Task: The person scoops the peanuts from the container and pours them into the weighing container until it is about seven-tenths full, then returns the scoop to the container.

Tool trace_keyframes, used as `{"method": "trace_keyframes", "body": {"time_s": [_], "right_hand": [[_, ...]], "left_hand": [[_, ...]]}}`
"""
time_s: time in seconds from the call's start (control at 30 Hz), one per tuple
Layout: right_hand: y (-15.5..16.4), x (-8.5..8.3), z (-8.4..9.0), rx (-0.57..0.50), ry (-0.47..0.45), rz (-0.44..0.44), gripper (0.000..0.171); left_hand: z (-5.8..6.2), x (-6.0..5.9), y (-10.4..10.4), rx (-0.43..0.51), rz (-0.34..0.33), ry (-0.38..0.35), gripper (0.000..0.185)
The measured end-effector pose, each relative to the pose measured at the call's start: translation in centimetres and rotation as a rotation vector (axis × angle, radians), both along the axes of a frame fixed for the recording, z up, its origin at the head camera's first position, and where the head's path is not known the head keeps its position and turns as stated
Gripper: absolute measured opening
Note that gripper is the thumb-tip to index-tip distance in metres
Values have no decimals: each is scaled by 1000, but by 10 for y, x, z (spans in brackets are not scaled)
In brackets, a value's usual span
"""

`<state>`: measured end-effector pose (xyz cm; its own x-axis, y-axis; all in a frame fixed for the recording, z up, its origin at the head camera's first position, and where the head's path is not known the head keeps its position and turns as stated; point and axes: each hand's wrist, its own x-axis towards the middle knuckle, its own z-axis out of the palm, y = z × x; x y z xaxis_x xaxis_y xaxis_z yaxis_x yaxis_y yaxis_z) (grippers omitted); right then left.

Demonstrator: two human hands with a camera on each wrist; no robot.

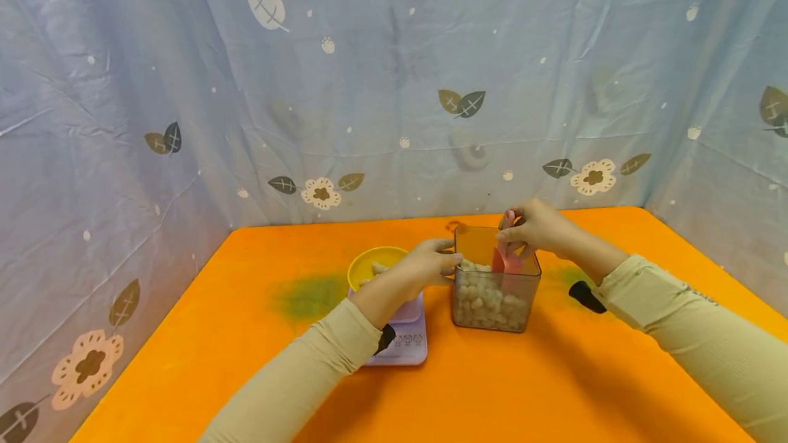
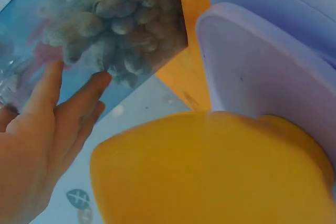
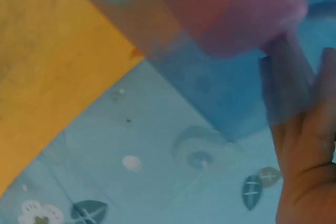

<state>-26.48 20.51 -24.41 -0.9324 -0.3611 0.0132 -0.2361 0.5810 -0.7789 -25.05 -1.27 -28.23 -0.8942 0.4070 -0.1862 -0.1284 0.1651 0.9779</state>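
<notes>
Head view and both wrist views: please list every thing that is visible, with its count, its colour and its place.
Container: one, clear and square, on the table right of the scale, holding pale lumps.
Scoop: one, pink, dipping into the container.
Bowl: one, yellow, on the scale.
Scale: one, light purple, left of the container.
Table: one, orange, with a green stain left of the bowl.
Cloth backdrop: one, blue with leaf and flower print, behind and at both sides.
Left hand: one, beige sleeve, fingers straight against the container's left wall.
Right hand: one, beige sleeve, gripping the scoop above the container.
</notes>
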Motion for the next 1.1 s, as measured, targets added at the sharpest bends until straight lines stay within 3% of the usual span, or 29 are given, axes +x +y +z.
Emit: {"method": "trace_keyframes", "body": {"time_s": [0.3, 0.6, 0.67, 0.87, 1.1], "right_hand": [[2, 6, -15, -178, -62, -52, 24], [-6, 11, -21, -296, -45, -126, 23], [-9, 12, -22, -288, -27, -144, 22], [-18, 11, -17, -147, 24, -70, 30], [-18, 9, -16, -255, -82, -103, 28]], "left_hand": [[-3, -2, -2, 34, -23, -35, 54], [-3, -5, 2, 55, -5, -42, 52], [-2, -5, 2, 57, -5, -43, 51], [1, -7, 4, 68, -17, -47, 52], [-2, -7, 2, 44, -4, -48, 53]]}}
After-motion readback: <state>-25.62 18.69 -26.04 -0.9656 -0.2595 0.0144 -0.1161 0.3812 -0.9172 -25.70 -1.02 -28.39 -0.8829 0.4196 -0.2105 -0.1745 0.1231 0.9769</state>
